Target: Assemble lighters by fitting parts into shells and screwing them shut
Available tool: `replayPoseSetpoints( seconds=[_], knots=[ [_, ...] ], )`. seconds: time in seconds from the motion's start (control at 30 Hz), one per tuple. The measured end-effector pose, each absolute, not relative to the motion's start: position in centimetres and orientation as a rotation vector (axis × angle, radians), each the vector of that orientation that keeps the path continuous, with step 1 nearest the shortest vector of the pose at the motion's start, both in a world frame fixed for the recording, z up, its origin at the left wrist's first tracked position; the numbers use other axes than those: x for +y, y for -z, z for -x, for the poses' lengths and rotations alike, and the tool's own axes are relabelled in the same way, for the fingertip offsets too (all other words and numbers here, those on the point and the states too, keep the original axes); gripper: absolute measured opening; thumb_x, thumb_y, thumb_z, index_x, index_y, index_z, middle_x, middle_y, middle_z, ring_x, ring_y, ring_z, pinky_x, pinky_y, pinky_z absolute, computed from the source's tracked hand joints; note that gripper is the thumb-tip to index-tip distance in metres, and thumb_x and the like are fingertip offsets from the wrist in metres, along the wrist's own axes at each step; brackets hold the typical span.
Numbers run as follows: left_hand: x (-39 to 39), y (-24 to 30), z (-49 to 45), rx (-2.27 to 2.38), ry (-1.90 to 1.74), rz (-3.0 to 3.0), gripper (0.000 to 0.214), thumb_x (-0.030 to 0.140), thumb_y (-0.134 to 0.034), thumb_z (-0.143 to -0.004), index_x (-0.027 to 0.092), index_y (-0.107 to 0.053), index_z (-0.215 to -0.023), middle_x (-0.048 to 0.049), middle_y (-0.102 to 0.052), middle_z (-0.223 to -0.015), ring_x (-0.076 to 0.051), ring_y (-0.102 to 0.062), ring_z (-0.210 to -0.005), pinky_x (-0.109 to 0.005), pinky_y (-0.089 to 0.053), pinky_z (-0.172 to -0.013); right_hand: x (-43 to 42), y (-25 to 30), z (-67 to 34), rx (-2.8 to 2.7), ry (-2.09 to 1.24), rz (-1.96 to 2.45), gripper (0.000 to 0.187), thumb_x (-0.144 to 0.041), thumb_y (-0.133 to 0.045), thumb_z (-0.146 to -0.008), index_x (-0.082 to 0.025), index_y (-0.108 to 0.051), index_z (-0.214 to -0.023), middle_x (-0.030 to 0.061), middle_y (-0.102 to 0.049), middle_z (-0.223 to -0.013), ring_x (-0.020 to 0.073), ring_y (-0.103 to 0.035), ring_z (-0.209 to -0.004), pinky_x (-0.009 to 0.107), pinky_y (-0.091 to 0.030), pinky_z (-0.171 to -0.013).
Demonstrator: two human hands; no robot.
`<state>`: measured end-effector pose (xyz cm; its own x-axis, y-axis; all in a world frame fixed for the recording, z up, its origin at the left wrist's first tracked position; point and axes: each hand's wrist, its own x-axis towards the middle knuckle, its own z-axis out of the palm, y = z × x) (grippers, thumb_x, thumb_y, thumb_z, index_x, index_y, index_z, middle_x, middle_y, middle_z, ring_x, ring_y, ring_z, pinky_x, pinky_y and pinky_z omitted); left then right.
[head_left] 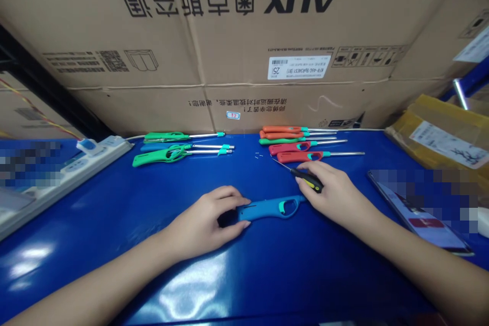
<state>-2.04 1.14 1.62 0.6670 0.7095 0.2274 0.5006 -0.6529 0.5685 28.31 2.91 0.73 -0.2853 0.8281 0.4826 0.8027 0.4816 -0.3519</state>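
Observation:
A blue long-necked lighter [263,209] with a teal trigger lies level on the blue table. Its butt end is pinched between the thumb and fingers of my left hand [214,219]. My right hand [328,188] holds a black and yellow screwdriver [309,179], its thin shaft pointing up and left above the table. That hand hides the lighter's far end. Just beyond the screwdriver tip lie a red lighter [296,157] and a few tiny pale bits [259,155].
Several orange, green and red lighters [280,135] lie at the back right. Green and blue ones [160,156] lie back left. A white power strip [72,173] runs along the left, a tablet-like device [424,219] and yellow-taped box [431,137] stand right. A large carton [229,61] walls the back.

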Motion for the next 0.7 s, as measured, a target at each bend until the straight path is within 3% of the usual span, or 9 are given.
replayPoseSetpoints(
  seconds=[0.47,0.7],
  knots=[
    [1.2,-1.1,2.2,0.892,-0.568,-2.468,0.034,0.033,-0.063,-0.098,0.022,-0.065,-0.13,-0.0074,-0.067,-0.116,-0.02,-0.064,-0.107,-0.034,-0.055,-0.096,3.2,-0.2,-28.0,-2.092,-0.028,1.31,0.017,-0.024,-0.06,-0.092,-0.016,-0.067,-0.106,0.0121,-0.075,-0.103,0.0266,-0.075,-0.092,0.037,-0.059,-0.076],
    [0.9,-0.9,1.9,0.867,-0.614,-2.458,0.035,0.032,-0.066,-0.096,0.021,-0.066,-0.129,-0.0071,-0.067,-0.114,-0.02,-0.063,-0.106,-0.034,-0.054,-0.094,1.9,-3.0,-27.5,-1.868,-0.033,1.156,0.004,-0.023,-0.069,-0.088,-0.022,-0.07,-0.09,0.0037,-0.077,-0.089,0.0194,-0.072,-0.081,0.032,-0.056,-0.075]
  ],
)
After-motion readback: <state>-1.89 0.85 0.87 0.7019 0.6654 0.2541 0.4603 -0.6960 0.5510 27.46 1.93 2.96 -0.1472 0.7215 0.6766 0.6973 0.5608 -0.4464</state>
